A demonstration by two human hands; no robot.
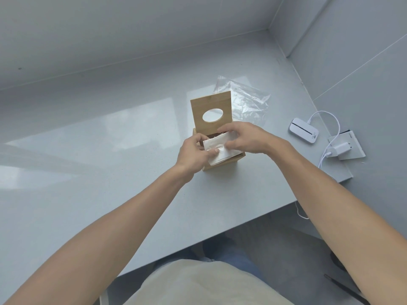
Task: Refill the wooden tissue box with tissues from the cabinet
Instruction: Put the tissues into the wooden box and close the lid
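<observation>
On the counter (110, 172), the wooden tissue box (220, 166) is stood with its lid (211, 112) raised. The tissues (222, 154) in its opening are pinched by the left hand (193, 153) and gripped by the curled right hand (246, 137).

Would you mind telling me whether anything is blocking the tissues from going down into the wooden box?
Nothing visible does. The lid stands swung up behind the wooden box, leaving the top open. The tissues already sit partly inside, with the left hand and right hand on them.
</observation>
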